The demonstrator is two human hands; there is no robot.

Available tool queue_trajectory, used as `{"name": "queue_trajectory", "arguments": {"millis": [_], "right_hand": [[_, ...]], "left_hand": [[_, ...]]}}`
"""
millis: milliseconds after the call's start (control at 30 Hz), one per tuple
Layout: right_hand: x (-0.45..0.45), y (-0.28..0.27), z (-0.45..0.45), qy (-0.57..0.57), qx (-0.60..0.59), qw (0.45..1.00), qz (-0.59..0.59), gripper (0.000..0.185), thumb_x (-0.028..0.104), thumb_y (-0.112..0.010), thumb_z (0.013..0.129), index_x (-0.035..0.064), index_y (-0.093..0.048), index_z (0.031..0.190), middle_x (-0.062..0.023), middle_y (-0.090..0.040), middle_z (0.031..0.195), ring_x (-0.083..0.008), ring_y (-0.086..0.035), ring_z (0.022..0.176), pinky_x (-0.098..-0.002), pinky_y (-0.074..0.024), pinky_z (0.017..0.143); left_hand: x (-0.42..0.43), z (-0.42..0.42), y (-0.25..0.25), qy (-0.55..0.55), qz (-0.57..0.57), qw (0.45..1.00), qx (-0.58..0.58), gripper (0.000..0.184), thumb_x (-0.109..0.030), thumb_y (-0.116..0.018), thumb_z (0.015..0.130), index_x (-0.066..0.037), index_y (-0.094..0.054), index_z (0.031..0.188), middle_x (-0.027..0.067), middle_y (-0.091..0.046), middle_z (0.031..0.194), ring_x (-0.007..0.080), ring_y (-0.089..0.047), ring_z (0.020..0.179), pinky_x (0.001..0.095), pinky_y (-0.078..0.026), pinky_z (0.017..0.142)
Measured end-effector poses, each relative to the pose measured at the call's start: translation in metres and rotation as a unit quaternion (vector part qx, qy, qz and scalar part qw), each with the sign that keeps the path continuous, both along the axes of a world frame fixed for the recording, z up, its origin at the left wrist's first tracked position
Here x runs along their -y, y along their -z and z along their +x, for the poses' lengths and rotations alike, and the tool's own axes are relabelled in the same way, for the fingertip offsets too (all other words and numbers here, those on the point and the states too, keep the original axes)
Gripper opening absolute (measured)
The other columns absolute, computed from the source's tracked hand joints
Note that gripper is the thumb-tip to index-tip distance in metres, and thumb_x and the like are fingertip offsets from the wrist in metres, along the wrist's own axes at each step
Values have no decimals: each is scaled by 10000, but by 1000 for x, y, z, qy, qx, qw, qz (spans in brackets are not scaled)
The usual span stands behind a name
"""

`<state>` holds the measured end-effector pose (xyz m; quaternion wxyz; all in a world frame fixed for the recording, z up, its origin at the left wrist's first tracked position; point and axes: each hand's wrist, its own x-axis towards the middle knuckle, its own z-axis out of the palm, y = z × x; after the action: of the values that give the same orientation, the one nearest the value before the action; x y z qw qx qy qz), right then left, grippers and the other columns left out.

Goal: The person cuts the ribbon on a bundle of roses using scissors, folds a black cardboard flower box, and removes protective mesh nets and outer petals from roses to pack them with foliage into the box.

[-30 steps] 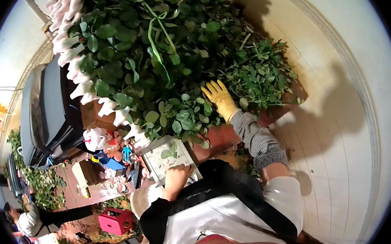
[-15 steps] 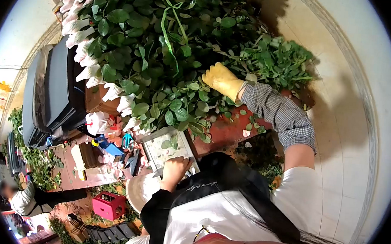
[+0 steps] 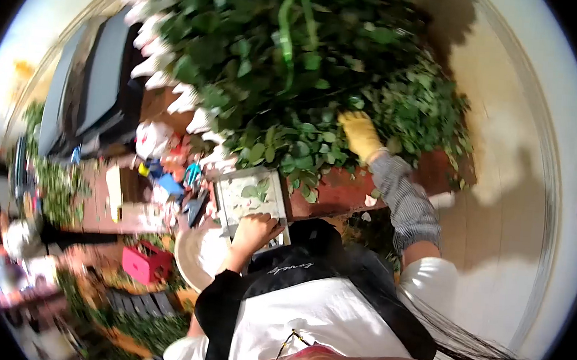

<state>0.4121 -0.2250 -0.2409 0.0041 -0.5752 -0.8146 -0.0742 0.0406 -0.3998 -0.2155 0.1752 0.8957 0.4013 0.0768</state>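
Note:
My right hand (image 3: 360, 135), in a yellow glove under a checked sleeve, rests at the near edge of a large heap of leafy rose stems (image 3: 263, 64). Its fingers are stretched out over the leaves, though slightly blurred. My bare left hand (image 3: 255, 232) lies on the near part of a metal-framed tray (image 3: 231, 193). Its fingers are curled, and whatever they hold is hidden. Loose leaves (image 3: 256, 190) lie on the tray. Flower heads in white net sleeves (image 3: 186, 99) line the heap's left side, and a green ribbon (image 3: 286, 39) crosses its top.
The heap sits on a reddish table (image 3: 331, 193). Left of the tray are scissors (image 3: 194, 173), a cardboard box (image 3: 122, 192) and dark stacked crates (image 3: 101, 80). A white bucket (image 3: 196, 254) and pink stool (image 3: 145, 262) stand below. Another person (image 3: 23, 238) is at far left.
The view has shifted, and the heap now appears farther right. My right hand's fingers look more stretched out over the leaves. My left hand stays on the tray.

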Motion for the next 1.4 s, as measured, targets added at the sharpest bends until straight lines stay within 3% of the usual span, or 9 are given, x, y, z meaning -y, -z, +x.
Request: {"name": "queue_trajectory", "arguments": {"millis": [100,233,467,733,967,1167,1267,1333,1400], "right_hand": [[7,-58,5,-52,-116,985,-115,705,80,-780,655,44,-543,1318,-158,-569,1322,-355,-506,1267,-438,-387,1101],[16,-79,0,37,-226,962,-149,674,195,-751,804,52,-495,1410,-184,-538,1412,-362,-467,1340,-421,-384,1122],[71,-95,-130,-84,-300,948,61,575,86,-717,812,81,-531,1356,-177,-629,1182,-383,-582,1077,-463,-479,940],[132,-86,-259,-77,-337,936,-65,539,66,-707,797,30,-556,1313,-208,-632,1164,-399,-578,1092,-461,-447,1009],[163,-93,-265,-26,-331,940,-84,500,55,-686,819,22,-563,1303,-216,-635,1163,-403,-576,1098,-479,-424,1042],[168,-93,-262,-4,-338,939,-57,451,41,-675,823,4,-580,1262,-201,-651,1108,-384,-592,1064,-478,-431,1033],[162,-92,-254,-26,-336,936,-101,454,30,-677,812,6,-583,1255,-186,-660,1103,-386,-590,1061,-467,-433,1028],[159,-98,-255,-1,-329,938,-111,474,48,-690,827,17,-581,1287,-170,-671,1111,-365,-619,1041,-429,-467,993],[160,-106,-258,2,-549,805,-224,481,73,-643,909,66,-540,1379,-121,-682,1190,-222,-631,1108,-340,-464,985]], "left_hand": [[1,-3,-31,-60,-55,993,85,247,-330,-720,860,-92,-694,921,94,-646,841,305,-664,774,404,-537,682],[7,-30,-59,-217,-18,958,185,235,-183,-744,851,-69,-681,1046,125,-676,1000,333,-660,938,401,-537,815],[11,-138,-10,-523,29,783,335,125,-59,-644,898,-24,-687,1011,147,-672,946,348,-666,815,388,-537,742],[-128,-175,128,-430,209,878,-23,211,-92,-612,849,-47,-632,1054,158,-610,1055,360,-616,918,451,-515,761],[-145,-171,121,-484,53,851,-197,452,-284,-653,861,-70,-598,1255,163,-574,1061,367,-605,958,454,-498,759],[-151,-205,61,-472,-299,802,212,614,-428,-758,759,22,-621,1153,212,-649,1077,344,-673,987,488,-552,869],[-112,-199,18,-412,-447,503,614,551,-366,-707,875,10,-550,1245,148,-641,1129,296,-688,981,437,-575,853],[-91,-196,36,-330,-416,507,680,442,-285,-609,966,10,-524,1284,116,-650,1112,231,-683,1014,345,-578,789],[-71,-188,19,-352,-288,701,549,348,-242,-587,985,3,-589,1233,82,-658,1089,163,-648,961,285,-522,794]]}}
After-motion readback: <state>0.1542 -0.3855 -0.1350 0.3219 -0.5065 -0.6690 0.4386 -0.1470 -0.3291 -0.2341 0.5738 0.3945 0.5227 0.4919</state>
